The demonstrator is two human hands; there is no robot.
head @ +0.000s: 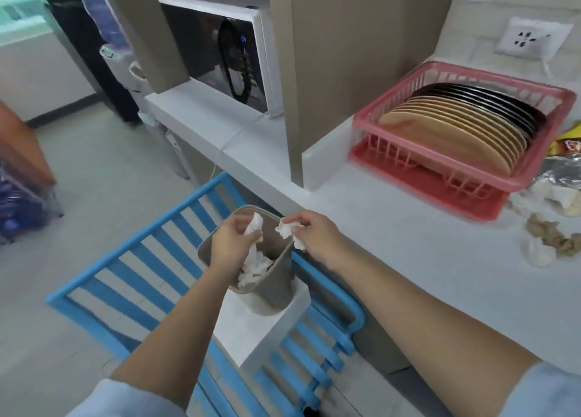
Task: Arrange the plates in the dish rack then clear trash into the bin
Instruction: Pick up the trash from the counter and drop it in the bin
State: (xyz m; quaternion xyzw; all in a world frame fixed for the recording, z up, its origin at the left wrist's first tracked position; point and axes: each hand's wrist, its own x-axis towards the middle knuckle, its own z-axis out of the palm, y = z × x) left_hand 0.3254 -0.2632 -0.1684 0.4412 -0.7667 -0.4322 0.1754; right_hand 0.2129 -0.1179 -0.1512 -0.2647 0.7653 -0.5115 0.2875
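Left hand: the left hand is over the open mouth of the bin, fingers curled round a crumpled white tissue whose tail hangs down into the bin.
Right hand: the right hand is at the bin's counter-side rim, fingertips pinching a second white tissue wad just above that rim.
Bin: small grey-brown container, standing on a white block that rests on a blue slatted frame; white tissue already lies inside.
Step in hand: judged to be the trash-clearing stage, with both hands at the point of release over the bin.
Plates: a row of tan plates and black plates stands on edge in the pink dish rack, up and to the right of the bin on the counter; that stage looks complete.
Trash remaining: right of the bin and beyond the rack's near corner lie white tissue balls, brown crumpled paper, foil and a yellow wrapper.
Next move: likely to open both grips so the tissues fall inside the rim, then reach right along the counter for the remaining litter; the right-hand wad sits close to the rim and could drop outside.
Surface: pale grey counter, running from above the bin off to its right.
Room: microwave in a recess above and behind the bin; wall socket above the rack; light floor left of the bin.
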